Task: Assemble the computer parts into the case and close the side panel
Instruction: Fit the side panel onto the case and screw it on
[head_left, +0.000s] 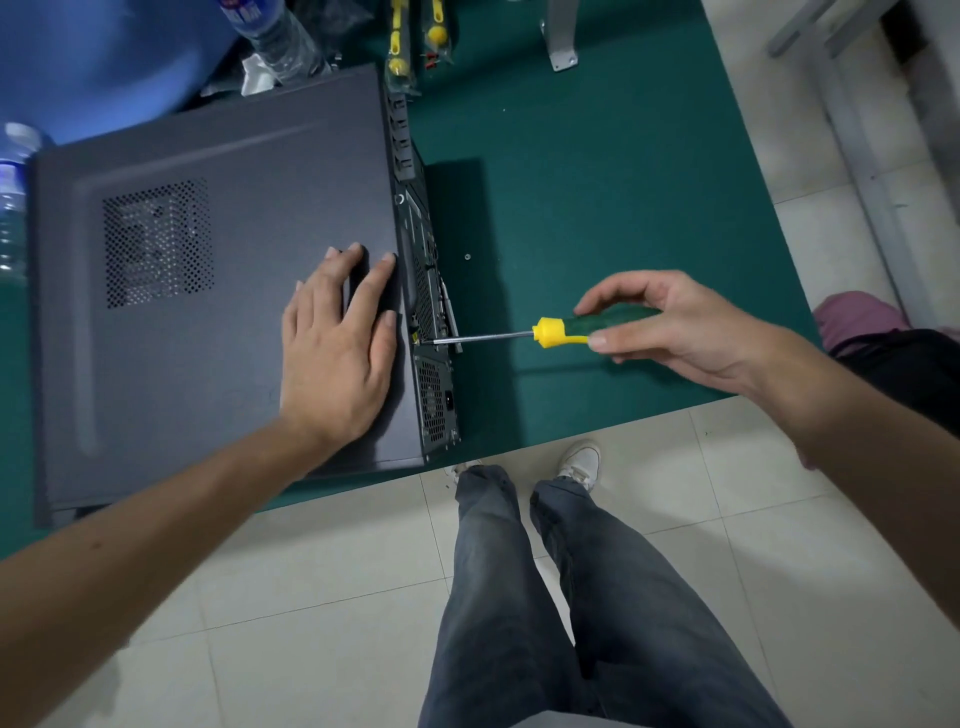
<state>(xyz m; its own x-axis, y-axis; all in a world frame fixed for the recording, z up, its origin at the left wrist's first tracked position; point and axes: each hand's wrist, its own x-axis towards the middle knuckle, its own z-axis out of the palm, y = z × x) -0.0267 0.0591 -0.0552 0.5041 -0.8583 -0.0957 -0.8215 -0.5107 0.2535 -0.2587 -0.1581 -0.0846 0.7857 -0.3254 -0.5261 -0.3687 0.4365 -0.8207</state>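
A green-covered worktop (597, 171) carries a dark computer case (218, 291) lying on its side under the left hand's fingers (358, 260). A small screw (467, 256) lies on the cloth between both hands' fingers. Beyond the fingers lie packaged yellow-handled screwdrivers (397, 47), a plastic water bottle (275, 36) and a grey metal bracket (560, 36). Another bottle (13, 202) sits far left of the fingers.

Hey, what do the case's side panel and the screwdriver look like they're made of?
Side panel: likely sheet metal with matte dark grey paint, judging by its pressed ridges and punched vent holes. Screwdriver: shiny bare metal shaft, probably steel, with a glossy green and yellow handle that looks plastic.
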